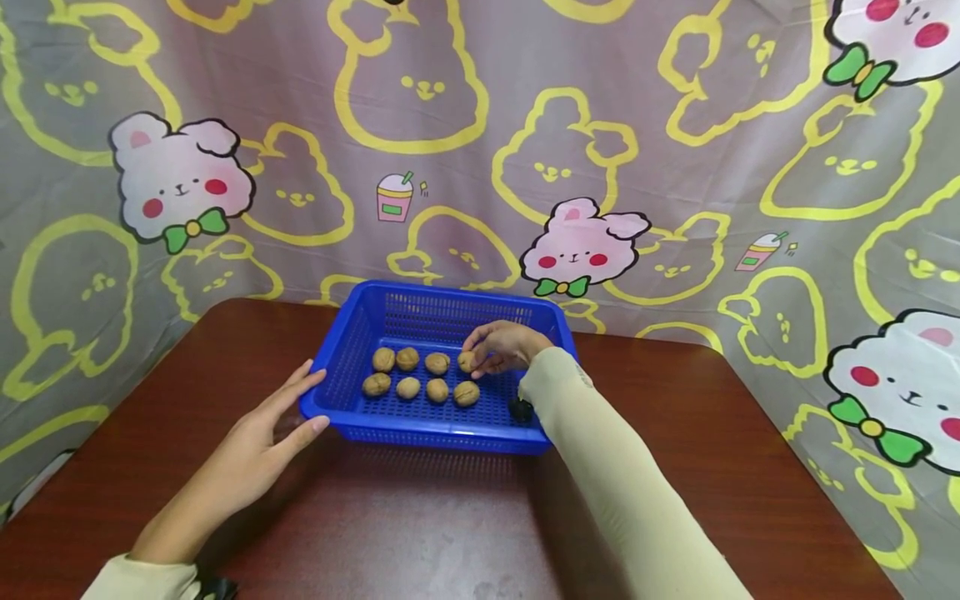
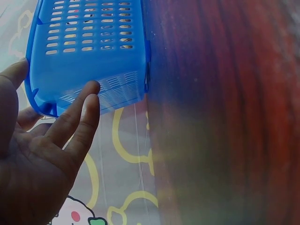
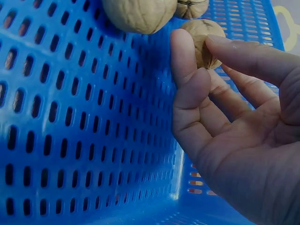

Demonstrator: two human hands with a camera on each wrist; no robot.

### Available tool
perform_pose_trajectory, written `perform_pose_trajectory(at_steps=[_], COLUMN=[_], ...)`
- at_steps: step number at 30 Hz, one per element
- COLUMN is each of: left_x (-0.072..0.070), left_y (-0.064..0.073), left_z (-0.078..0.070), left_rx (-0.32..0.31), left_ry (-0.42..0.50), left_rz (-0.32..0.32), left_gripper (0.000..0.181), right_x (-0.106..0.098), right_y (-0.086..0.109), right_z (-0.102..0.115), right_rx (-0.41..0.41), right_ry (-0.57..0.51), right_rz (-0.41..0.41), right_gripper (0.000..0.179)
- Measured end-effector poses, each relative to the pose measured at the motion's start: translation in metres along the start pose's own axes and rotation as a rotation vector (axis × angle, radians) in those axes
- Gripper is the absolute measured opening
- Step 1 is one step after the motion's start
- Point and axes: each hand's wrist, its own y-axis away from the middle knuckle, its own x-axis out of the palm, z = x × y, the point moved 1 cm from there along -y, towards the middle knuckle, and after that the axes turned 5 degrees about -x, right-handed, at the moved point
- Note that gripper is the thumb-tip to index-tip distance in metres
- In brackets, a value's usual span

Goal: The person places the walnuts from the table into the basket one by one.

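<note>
A blue plastic basket [image 1: 420, 423] with slotted walls holds walnuts in two rows, among them a front-row walnut [image 1: 466, 393]. Inside it, my right hand [image 1: 512, 344] pinches the rightmost walnut [image 1: 467, 362] of the back row between thumb and fingertips. The right wrist view shows this walnut [image 3: 202, 50] partly covered by the fingers, with other walnuts just beyond it. My left hand [image 1: 251, 446] rests its straight fingertips and thumb at the basket's left rim. In the left wrist view the fingers [image 2: 77, 122] extend along the basket's end wall.
The basket stands on a dark reddish-brown table [image 1: 420, 525], near its back edge. Behind hangs a grey curtain [image 1: 450, 75] with yellow outlines and rabbit faces. A black wrist-worn piece [image 1: 521, 409] shows under the right sleeve [image 1: 622, 467], over the basket's right side.
</note>
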Motion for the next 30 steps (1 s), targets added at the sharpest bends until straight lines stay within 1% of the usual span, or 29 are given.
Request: perform_pose_trajectory(at_steps=[7, 16, 21, 26, 30], left_x=[-0.0002, -0.0012, -0.0013, -0.0002, 0.0001], left_y=[-0.0012, -0.001, -0.0013, -0.0004, 0.0003], left_z=[-0.0012, -0.002, -0.0014, -0.0004, -0.0002], left_rx=[-0.009, -0.019, -0.007, 0.014, 0.016], left_ry=[0.0, -0.005, 0.001, 0.025, 0.026], left_rz=[0.012, 0.016, 0.006, -0.004, -0.008], left_gripper=[0.059, 0.06, 0.059, 0.059, 0.059], right_x=[0.0019, 0.0077, 0.0076, 0.0066, 0.0045], right_y=[-0.0018, -0.0008, 0.0013, 0.0028, 0.0045], right_z=[-0.0019, 0.0008, 0.0026, 0.0037, 0.0037], right_rx=[-0.002, 0.011, 0.015, 0.029, 0.032], right_ry=[0.054, 0.137, 0.159, 0.166, 0.172], right_rz=[0.007, -0.022, -0.034, -0.054, -0.067], right_gripper=[0.021, 0.022, 0.022, 0.023, 0.022])
